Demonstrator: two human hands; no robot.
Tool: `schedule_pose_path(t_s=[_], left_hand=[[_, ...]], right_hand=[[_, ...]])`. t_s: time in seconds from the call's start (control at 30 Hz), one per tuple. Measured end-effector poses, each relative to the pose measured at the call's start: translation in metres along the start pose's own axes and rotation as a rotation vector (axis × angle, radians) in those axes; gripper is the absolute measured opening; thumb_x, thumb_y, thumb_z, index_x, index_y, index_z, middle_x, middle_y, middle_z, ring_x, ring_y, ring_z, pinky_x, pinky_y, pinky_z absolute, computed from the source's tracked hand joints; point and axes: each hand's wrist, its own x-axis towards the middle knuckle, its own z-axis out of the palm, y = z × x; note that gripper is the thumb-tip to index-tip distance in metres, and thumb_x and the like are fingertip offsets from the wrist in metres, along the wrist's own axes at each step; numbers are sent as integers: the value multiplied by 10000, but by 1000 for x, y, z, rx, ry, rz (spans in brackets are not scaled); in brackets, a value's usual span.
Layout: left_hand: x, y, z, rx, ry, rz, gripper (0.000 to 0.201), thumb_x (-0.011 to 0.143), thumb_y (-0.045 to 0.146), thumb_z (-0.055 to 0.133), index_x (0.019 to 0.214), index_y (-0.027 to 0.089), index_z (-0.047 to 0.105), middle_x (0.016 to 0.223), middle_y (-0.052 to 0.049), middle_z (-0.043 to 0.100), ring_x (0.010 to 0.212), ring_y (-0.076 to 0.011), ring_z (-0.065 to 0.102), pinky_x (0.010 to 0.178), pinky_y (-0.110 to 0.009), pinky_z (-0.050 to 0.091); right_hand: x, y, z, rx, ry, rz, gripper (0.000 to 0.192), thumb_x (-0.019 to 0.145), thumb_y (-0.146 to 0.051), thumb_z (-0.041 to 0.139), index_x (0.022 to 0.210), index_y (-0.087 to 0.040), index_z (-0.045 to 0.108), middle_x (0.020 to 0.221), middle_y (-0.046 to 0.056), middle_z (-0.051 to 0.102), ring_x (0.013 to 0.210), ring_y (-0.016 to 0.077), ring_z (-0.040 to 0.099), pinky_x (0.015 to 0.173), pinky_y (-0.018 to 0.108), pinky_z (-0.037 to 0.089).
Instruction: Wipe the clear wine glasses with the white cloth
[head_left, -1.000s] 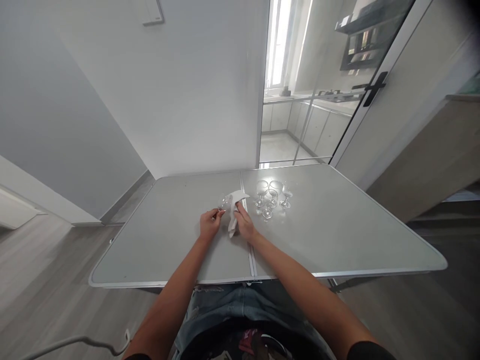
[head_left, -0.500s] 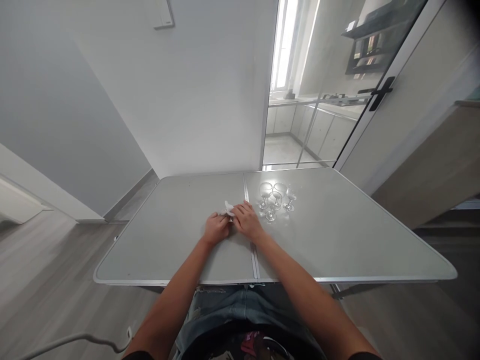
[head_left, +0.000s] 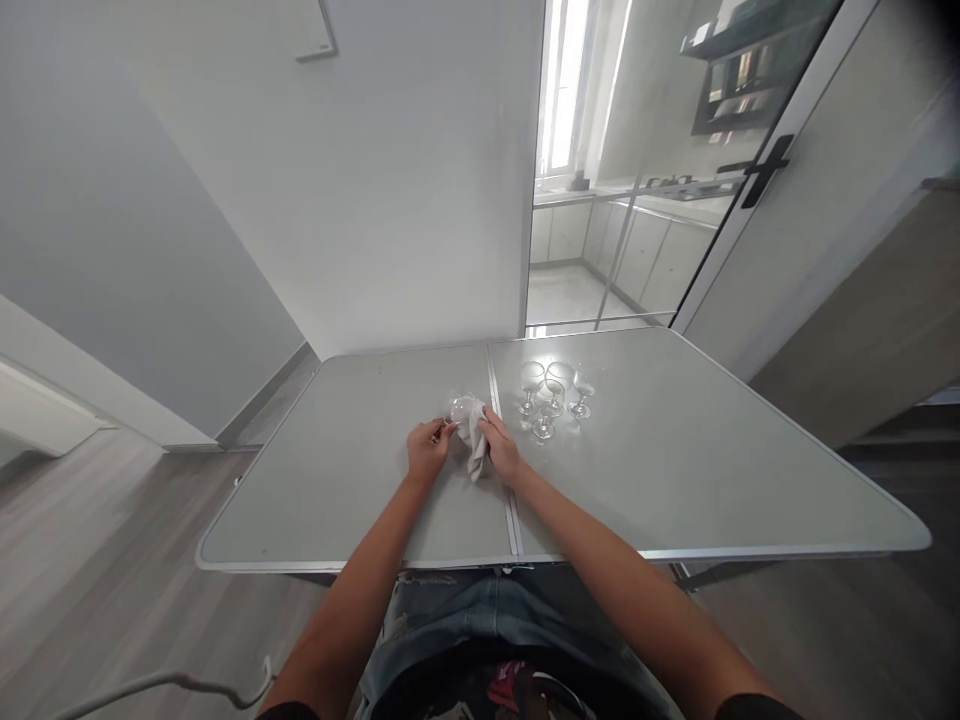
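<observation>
A clear stemmed glass [head_left: 457,407] is tilted above the table, its lower end pinched in the fingers of my left hand [head_left: 427,448]. My right hand [head_left: 498,446] is closed on a white cloth [head_left: 475,440], which lies against the glass's bowl and hangs down between the hands. Part of the glass is covered by the cloth and fingers. To the right of my right hand, several clear stemmed glasses [head_left: 544,428] stand close together on the table.
The pale table [head_left: 675,470] has a metal edge and a seam [head_left: 492,375] across its middle. A white wall [head_left: 412,200] rises behind it, with a glass door [head_left: 637,230] at the back right. A cable [head_left: 172,680] lies on the floor at lower left.
My hands have moved slightly apart. The cloth, mostly hidden between them before, now hangs down in view, and the glass's bowl shows beside it. The standing glasses keep their places.
</observation>
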Motion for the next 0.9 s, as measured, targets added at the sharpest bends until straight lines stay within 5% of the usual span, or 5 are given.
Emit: schedule_pose_path(t_s=[0.23,0.4,0.5,0.6,0.9], left_hand=[[0,-2,3,66,-37,-28,321,939,382,544,711,203,682,621,-5,660,570,-124,542,679,-265,406],[-4,-3,5,232,-166,235,254,882,235,564,640,188,622,601,-36,666,530,-134,537,654,-307,360],[-5,2,1,279,-252,487,202,893,213,557,710,182,635,644,-55,675,571,-148,579,662,-328,347],[-5,7,-4,275,-318,585,209,943,273,550,777,187,642,667,-53,675,606,-149,603,669,-332,340],[-3,4,-3,71,-206,294,275,947,393,573,767,196,644,634,-5,657,552,-123,530,686,-306,368]], right_hand=[[-7,-12,3,-691,-201,-504,266,979,-265,380,1149,-195,572,1131,130,589,1090,247,543,1002,415,460],[0,-26,-7,-1041,-354,-692,271,885,-180,471,1114,-205,614,1259,123,601,1265,276,480,1187,530,239],[7,-25,-15,-1018,-288,-486,167,868,-193,451,905,-219,613,917,66,655,944,233,578,1033,460,400],[15,-19,-24,-757,-194,-178,205,873,-269,412,712,-228,532,630,-12,509,656,178,484,748,332,452],[21,-6,-23,171,69,291,306,747,-513,585,746,-208,561,688,2,568,658,165,513,605,274,429]])
